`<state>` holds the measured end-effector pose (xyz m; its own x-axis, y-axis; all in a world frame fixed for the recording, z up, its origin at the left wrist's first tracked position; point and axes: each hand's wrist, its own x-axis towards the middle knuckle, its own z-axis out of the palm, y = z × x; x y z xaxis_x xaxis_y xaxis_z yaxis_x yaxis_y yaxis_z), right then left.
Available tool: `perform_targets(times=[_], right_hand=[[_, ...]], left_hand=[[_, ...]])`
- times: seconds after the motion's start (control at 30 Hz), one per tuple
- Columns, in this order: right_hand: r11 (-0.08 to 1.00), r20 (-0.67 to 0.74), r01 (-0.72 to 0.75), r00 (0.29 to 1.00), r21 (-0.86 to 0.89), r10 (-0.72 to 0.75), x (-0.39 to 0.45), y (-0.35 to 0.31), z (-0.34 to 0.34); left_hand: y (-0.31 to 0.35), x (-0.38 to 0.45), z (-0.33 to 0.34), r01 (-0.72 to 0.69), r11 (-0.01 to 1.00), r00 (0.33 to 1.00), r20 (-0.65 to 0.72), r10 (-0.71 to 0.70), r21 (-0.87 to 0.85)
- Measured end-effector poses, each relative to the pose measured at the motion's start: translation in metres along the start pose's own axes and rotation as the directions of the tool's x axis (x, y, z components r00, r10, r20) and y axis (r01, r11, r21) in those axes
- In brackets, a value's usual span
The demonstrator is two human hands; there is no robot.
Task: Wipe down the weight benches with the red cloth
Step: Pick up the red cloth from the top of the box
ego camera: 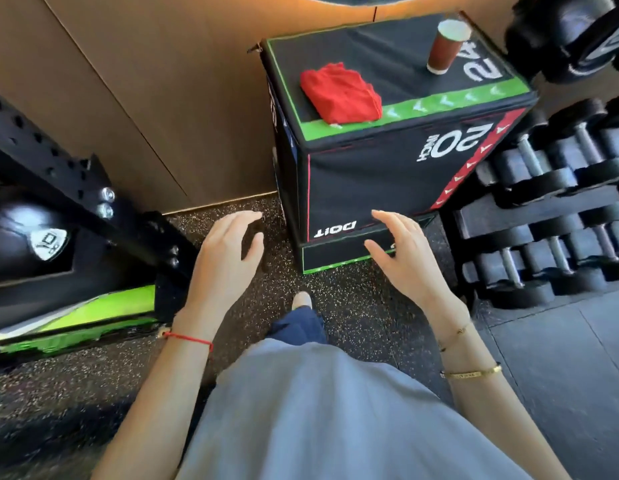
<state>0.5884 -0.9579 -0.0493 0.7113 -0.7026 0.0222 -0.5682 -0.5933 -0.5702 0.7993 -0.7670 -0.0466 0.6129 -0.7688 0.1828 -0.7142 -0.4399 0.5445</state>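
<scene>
A red cloth (340, 93), crumpled into a loose bundle, lies on top of a black plyo box (387, 174), at the front left of its top face and overlapping the green border strip there. Toward the back right of the same top stands a brown paper cup (446, 46), upright and well apart from the cloth. The box sits on a lower black platform with green trim (332, 259) and shows white numbers 24 and 20 on its faces.

In front of the box, a person holds both hands out, palms down, holding nothing. The left hand (228, 251) hovers over the speckled rubber floor (93, 368), fingers relaxed and slightly spread. The right hand (405, 258) hovers before the box's lower front, fingers loosely extended. Both hands are well short of the cloth.

A rack of black dumbbells (550, 216) stands just right of the box. A black steel frame (58, 174) occupies the left.
</scene>
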Motion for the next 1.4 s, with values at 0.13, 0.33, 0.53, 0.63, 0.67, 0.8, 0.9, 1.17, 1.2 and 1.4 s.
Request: perform_targets(times=[0.13, 0.33, 0.53, 0.63, 0.67, 0.8, 0.9, 1.17, 1.2, 1.4], right_hand=[[1.000, -0.036, 0.015, 0.999, 0.012, -0.015, 0.086, -0.008, -0.005], [1.000, -0.087, -0.004, 0.996, 0.018, 0.005, 0.181, -0.010, -0.010], [1.000, -0.088, -0.004, 0.996, -0.007, 0.004, 0.258, 0.009, -0.011], [0.999, -0.083, -0.036, 0.996, -0.021, 0.034, 0.298, 0.023, -0.012], [0.998, -0.074, -0.046, 0.996, -0.031, 0.044, 0.312, 0.027, -0.013], [0.996, 0.009, -0.054, 0.998, -0.071, 0.054, 0.359, 0.044, -0.013], [0.994, 0.089, -0.023, 0.996, -0.108, 0.033, 0.384, 0.052, -0.008], [0.981, 0.187, 0.016, 0.982, -0.194, 0.021, 0.412, 0.061, 0.008], [0.983, 0.179, 0.017, 0.984, -0.182, 0.016, 0.414, 0.061, 0.007], [0.997, 0.173, 0.024, 0.985, -0.073, -0.011, 0.420, 0.058, 0.007]], left_hand=[[-0.012, 0.087, 0.003, -0.023, 1.000, 1.000, -0.006, 0.023, 0.002], [-0.017, 0.184, 0.016, -0.061, 0.998, 0.998, 0.034, 0.060, 0.004], [-0.016, 0.247, 0.036, -0.083, 0.996, 0.994, 0.063, 0.084, -0.017], [-0.013, 0.271, 0.048, -0.073, 0.997, 0.995, 0.068, 0.075, -0.027], [-0.011, 0.279, 0.052, -0.066, 0.997, 0.996, 0.063, 0.068, -0.030], [-0.002, 0.302, 0.069, -0.027, 0.999, 0.998, 0.053, 0.029, -0.033], [0.004, 0.314, 0.084, 0.004, 1.000, 0.998, 0.068, -0.002, -0.017], [0.010, 0.325, 0.111, 0.101, 0.995, 0.993, 0.068, -0.102, 0.011], [0.011, 0.326, 0.113, 0.112, 0.994, 0.991, 0.070, -0.113, 0.015], [0.014, 0.327, 0.119, 0.160, 0.987, 0.985, 0.066, -0.160, 0.012]])
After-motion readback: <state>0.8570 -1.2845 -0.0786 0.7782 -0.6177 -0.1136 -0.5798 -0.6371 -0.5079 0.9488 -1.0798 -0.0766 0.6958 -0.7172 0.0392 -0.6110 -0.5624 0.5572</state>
